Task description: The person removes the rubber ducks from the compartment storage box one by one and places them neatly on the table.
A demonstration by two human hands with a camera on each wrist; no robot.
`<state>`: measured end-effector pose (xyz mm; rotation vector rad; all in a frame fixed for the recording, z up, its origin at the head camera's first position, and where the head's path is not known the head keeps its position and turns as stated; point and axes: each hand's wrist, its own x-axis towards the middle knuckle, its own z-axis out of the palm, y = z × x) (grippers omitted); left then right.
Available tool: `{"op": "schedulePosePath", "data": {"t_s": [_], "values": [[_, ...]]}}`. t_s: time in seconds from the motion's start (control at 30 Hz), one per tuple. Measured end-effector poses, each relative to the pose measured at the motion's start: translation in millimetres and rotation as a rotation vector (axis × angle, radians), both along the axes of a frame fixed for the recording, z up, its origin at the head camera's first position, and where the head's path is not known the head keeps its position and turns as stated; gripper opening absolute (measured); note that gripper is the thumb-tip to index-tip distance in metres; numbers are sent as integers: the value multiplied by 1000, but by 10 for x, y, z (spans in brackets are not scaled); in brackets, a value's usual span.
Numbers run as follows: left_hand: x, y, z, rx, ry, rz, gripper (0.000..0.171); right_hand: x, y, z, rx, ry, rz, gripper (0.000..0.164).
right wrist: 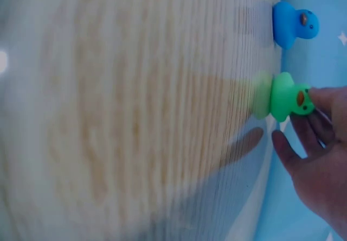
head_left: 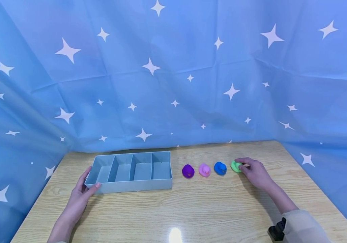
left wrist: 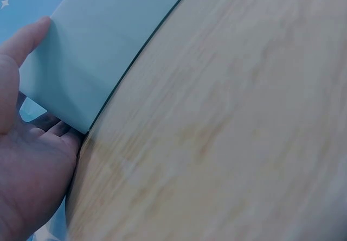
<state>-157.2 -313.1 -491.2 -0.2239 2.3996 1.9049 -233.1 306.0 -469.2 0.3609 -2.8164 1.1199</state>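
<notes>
My left hand (head_left: 77, 199) grips the left end of a grey-blue divided tray (head_left: 134, 185), thumb on its front wall and fingers round the end wall. The left wrist view shows the thumb against the tray's wall (left wrist: 103, 40) and the other fingers near its bottom corner. On the right, my right hand (head_left: 256, 173) pinches a green rubber duck (head_left: 235, 166) by the head. In the right wrist view the green duck (right wrist: 283, 97) stands upright, its base close to the table. A blue rubber duck (head_left: 220, 168) is beside it.
Further left in the row are a pink rubber duck (head_left: 204, 170) and a purple rubber duck (head_left: 188, 171), between the blue duck and the tray. All are on a wooden table (head_left: 149, 216). A blue star-patterned cloth (head_left: 173, 84) hangs behind and at both sides.
</notes>
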Motion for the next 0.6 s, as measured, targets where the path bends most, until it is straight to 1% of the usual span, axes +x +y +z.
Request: {"op": "schedulePosePath", "data": {"t_s": [0.23, 0.6], "values": [[5, 3, 9, -2, 4, 0, 87, -1, 1, -2, -5, -1, 1, 29], [-5, 1, 11, -18, -31, 4, 88, -5, 7, 2, 2, 5, 8, 30]]}}
